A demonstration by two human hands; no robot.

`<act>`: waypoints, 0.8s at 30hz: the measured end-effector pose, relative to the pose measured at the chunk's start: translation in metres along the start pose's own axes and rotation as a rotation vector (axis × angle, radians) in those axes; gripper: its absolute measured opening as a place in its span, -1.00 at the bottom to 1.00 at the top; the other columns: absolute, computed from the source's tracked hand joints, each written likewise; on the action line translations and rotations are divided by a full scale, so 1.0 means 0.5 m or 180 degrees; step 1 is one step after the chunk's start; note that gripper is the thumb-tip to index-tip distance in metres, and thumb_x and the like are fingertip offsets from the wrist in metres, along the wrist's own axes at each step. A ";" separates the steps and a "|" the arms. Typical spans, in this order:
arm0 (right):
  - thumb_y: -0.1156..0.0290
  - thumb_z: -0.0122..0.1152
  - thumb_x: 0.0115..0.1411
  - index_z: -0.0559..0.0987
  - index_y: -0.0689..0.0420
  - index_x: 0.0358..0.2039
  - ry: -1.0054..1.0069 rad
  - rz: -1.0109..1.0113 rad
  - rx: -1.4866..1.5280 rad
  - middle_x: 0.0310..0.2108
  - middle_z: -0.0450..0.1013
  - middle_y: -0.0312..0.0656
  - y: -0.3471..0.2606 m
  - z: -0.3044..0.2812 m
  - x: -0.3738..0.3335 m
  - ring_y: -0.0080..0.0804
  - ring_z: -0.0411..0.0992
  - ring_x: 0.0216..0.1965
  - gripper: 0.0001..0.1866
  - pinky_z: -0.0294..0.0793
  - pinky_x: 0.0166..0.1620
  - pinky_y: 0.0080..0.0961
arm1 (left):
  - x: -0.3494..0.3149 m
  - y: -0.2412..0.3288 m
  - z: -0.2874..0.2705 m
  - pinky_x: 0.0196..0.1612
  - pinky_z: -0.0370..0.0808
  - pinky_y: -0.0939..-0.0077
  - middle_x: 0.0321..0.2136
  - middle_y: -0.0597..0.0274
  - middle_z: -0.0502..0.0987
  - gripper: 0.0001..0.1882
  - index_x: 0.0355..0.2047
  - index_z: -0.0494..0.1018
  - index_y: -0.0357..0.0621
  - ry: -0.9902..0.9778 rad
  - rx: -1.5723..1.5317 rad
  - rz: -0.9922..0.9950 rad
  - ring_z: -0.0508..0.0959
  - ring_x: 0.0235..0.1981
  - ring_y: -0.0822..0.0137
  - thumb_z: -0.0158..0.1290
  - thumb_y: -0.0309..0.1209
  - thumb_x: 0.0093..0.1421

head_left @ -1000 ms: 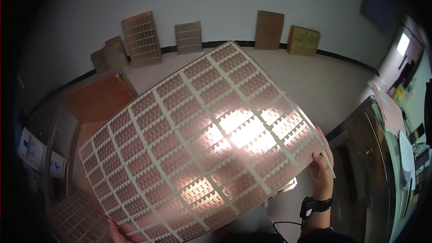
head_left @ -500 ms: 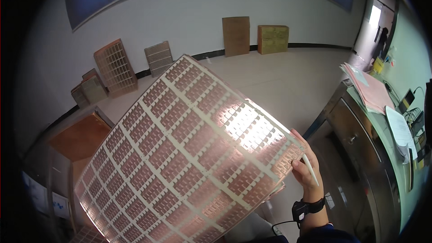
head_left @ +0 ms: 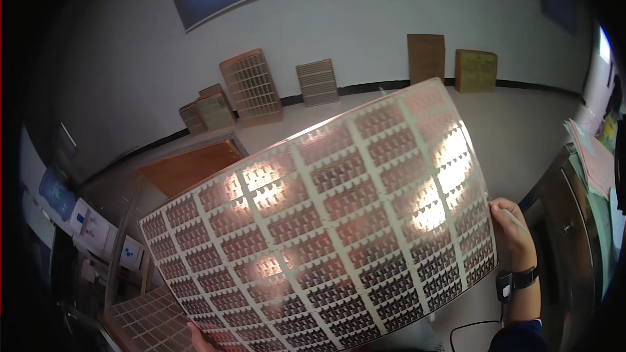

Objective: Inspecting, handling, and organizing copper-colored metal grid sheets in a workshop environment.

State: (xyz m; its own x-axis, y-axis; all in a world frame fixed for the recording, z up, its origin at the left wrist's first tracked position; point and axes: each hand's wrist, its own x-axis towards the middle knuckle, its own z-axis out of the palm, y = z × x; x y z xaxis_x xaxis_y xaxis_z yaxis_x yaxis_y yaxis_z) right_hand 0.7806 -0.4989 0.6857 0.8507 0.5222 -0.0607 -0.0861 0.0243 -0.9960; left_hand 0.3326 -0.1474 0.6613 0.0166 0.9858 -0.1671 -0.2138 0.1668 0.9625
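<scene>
A large, thin copper-coloured circuit board panel (head_left: 352,231), patterned in a grid of pale strips, is held up tilted before me and bows slightly. My right hand (head_left: 513,227) grips its right edge, thumb on the front face. A slim white stick like a pen (head_left: 517,221) is also tucked in that hand. At the panel's lower left edge, part of my left hand (head_left: 199,339) shows, closed on the edge; its other fingers are hidden behind the panel. Below, at the lower left, lie similar gridded panels (head_left: 149,321). Light glares off the copper in several patches.
Gridded panel stacks (head_left: 251,85) and brown boards (head_left: 426,58) lean along the far wall. A brown board (head_left: 189,168) stands behind the panel's left side. White boxes (head_left: 93,228) and a blue water bottle (head_left: 57,192) are at left. At right is a dark cabinet (head_left: 566,205) bearing pink papers (head_left: 587,155).
The panel has swung from a steep diagonal to a flatter tilt, its right end moving right with my right hand. My left fingers have come into view. The room has shifted right in the picture.
</scene>
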 end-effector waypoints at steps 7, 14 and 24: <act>0.30 0.04 0.20 0.39 0.14 -0.18 0.0303 -0.0964 0.0618 -0.33 0.44 -0.32 -0.015 0.042 0.041 -0.62 0.41 -0.32 -0.76 0.40 -0.21 -0.66 | 0.059 -0.008 -0.004 -0.13 0.36 0.35 -0.26 0.26 0.39 -0.62 -0.17 0.28 -0.26 0.0205 -0.0461 0.0614 0.38 -0.13 0.36 -0.21 -0.14 0.28; 0.23 -0.05 0.25 0.33 0.07 -0.12 0.0585 -0.1344 0.0879 -0.15 0.41 -0.25 -0.017 0.015 0.060 -0.53 0.38 -0.11 -0.74 0.37 -0.07 -0.59 | 0.129 -0.006 -0.013 -0.07 0.38 0.44 -0.17 0.21 0.40 -0.81 -0.23 0.35 -0.12 -0.0421 -0.0400 0.1565 0.42 -0.14 0.36 -0.13 -0.29 0.25; 0.20 -0.07 0.24 0.36 0.10 -0.11 0.0345 -0.0547 0.1818 -0.12 0.43 -0.18 -0.035 0.184 0.040 -0.48 0.45 -0.17 -0.70 0.47 -0.18 -0.62 | 0.098 -0.015 0.069 -0.02 0.34 0.34 -0.13 0.18 0.38 -0.76 -0.19 0.33 -0.12 -0.1075 -0.0925 0.1012 0.40 -0.10 0.28 -0.16 -0.25 0.26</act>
State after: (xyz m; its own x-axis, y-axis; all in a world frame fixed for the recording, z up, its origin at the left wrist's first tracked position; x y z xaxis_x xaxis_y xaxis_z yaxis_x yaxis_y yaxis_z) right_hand 0.7515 -0.4106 0.7080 0.9225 0.3811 0.0615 -0.1820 0.5700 -0.8012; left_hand 0.3689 -0.0994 0.6531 0.2097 0.9462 0.2464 -0.5196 -0.1057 0.8479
